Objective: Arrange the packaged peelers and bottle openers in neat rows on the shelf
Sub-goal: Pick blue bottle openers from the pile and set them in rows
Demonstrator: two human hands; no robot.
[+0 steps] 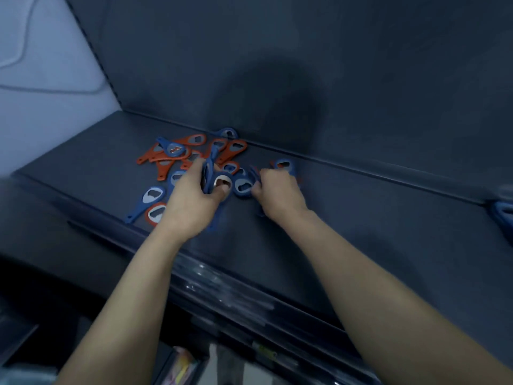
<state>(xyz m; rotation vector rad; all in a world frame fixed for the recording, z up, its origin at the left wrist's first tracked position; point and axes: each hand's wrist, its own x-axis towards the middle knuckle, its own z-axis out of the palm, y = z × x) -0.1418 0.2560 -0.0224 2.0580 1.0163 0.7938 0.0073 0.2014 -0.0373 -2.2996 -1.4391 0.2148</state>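
Observation:
A loose heap of blue and orange bottle openers point(191, 154) lies on the dark shelf point(361, 218), near its back wall. My left hand point(194, 198) grips a small bundle of blue openers point(212, 173), thumb over one opener's metal ring. My right hand point(277, 193) reaches down into the right side of the heap, its fingers curled around a blue opener point(254, 176). Another blue opener point(284, 165) lies just behind that hand. Two openers, a blue one point(150, 198) and an orange one point(156, 213), lie nearest the front on the left.
The shelf's front edge point(236, 290) carries a shiny strip. A white side panel point(50, 79) bounds the shelf at the left. More blue items point(503, 212) sit at the far right edge, blurred. Lower shelves with packaged goods point(180, 365) show below.

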